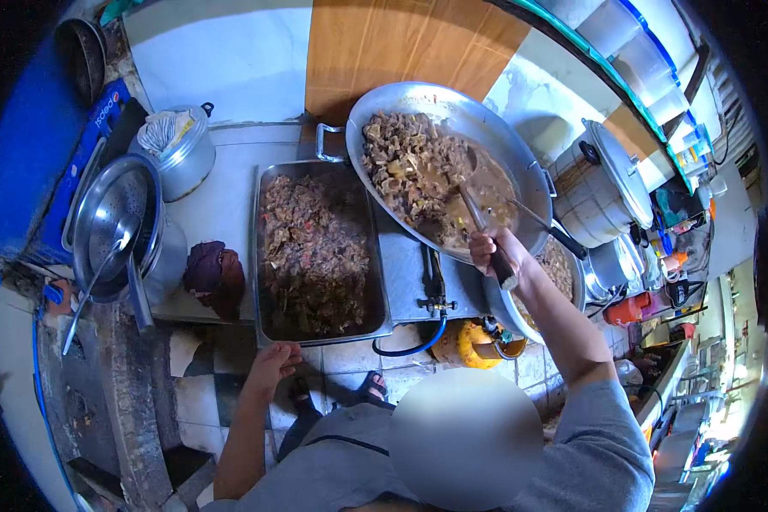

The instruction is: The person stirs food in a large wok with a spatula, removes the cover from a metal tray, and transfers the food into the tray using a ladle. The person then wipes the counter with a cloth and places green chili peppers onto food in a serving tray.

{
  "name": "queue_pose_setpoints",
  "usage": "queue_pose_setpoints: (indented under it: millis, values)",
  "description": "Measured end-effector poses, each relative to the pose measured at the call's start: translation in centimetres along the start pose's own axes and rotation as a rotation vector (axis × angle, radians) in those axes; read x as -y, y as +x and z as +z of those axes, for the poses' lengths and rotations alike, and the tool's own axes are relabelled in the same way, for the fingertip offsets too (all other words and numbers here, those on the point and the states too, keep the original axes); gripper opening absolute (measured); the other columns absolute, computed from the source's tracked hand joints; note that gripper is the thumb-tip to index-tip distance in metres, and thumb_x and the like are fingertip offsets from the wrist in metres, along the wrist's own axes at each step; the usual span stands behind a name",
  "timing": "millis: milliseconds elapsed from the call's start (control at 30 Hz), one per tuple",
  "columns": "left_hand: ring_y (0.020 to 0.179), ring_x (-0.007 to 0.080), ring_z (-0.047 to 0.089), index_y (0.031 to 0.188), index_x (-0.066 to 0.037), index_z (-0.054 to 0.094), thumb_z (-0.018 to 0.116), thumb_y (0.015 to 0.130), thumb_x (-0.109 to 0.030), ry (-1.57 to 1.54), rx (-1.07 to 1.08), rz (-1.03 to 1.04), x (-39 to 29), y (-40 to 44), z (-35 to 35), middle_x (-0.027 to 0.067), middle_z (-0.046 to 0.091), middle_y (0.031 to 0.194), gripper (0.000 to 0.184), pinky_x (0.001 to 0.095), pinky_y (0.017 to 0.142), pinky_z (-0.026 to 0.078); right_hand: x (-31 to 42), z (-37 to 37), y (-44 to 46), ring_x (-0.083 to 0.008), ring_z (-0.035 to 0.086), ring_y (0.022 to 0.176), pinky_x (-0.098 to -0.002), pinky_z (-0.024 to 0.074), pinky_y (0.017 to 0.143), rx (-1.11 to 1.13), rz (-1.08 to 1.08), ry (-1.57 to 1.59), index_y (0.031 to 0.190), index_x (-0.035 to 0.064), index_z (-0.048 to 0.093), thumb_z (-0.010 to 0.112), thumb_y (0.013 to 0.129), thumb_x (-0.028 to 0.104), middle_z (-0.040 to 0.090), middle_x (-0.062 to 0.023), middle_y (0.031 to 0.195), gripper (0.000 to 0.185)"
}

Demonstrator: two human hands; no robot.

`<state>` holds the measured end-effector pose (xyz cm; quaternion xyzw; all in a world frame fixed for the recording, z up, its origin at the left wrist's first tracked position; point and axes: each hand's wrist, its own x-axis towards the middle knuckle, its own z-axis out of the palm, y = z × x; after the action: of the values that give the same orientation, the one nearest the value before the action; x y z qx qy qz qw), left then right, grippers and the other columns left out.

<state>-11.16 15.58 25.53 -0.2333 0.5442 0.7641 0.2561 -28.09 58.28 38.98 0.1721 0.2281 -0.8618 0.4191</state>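
Note:
My right hand (499, 253) is wrapped round the wooden handle of a cooking spoon (473, 207). Its far end is down in a large metal pan (508, 128) of chopped meat stew (414, 166), so the head's shape is hidden. A second utensil with a black handle (567, 242) leans over the same pan's right side. Just below the front edge of a deep steel tray (324, 339), my left hand (275, 365) is empty, with its fingers loosely apart. Chopped meat (316, 235) in sauce fills that tray.
At left, a colander (115, 200) with a metal spoon (119, 243) rests on pots, near a lidded pot (188, 158) and dark cloth (213, 273). A big lidded pot (602, 192) stands right. Below are another food basin (563, 277), a blue hose (410, 348) and a yellow cylinder (465, 343).

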Motion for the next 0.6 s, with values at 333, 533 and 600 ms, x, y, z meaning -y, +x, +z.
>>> queue_pose_setpoints:
  millis: [333, 533, 600]
  values:
    - [0.093, 0.0215, 0.056, 0.111, -0.003, 0.049, 0.046, 0.090, -0.021, 0.032, 0.452, 0.195, -8.9, 1.5, 11.3, 0.0110, 0.057, 0.103, 0.028, 0.0315, 0.080, 0.046, -1.7, 2.6, 1.9, -0.0071, 0.041, 0.048, -0.0215, 0.0371, 0.049, 0.222, -0.108, 0.151, 0.069, 0.0090, 0.043, 0.038, 0.079, 0.004, 0.042, 0.0015, 0.056, 0.012]
    - [0.084, 0.0184, 0.059, 0.101, -0.004, 0.055, 0.047, 0.089, -0.022, -0.114, 0.623, 0.123, -11.2, 4.6, 25.9, 0.0103, 0.061, 0.090, 0.023, 0.0305, 0.079, 0.046, -5.4, 4.1, -3.5, -0.0055, 0.041, 0.043, -0.0205, 0.0381, 0.041, 0.302, -0.220, 0.373, 0.066, 0.0082, 0.043, 0.038, 0.081, 0.005, 0.044, 0.0026, 0.056, 0.016]
    - [0.078, 0.0157, 0.059, 0.096, -0.005, 0.056, 0.048, 0.089, -0.021, -0.185, 0.739, 0.099, -10.1, 5.7, 29.4, 0.0079, 0.061, 0.085, 0.019, 0.0278, 0.074, 0.047, -6.2, 4.2, -5.3, -0.0039, 0.040, 0.042, -0.0193, 0.0380, 0.041, 0.349, -0.249, 0.380, 0.067, 0.0071, 0.043, 0.038, 0.081, 0.003, 0.044, 0.0024, 0.056, 0.015]
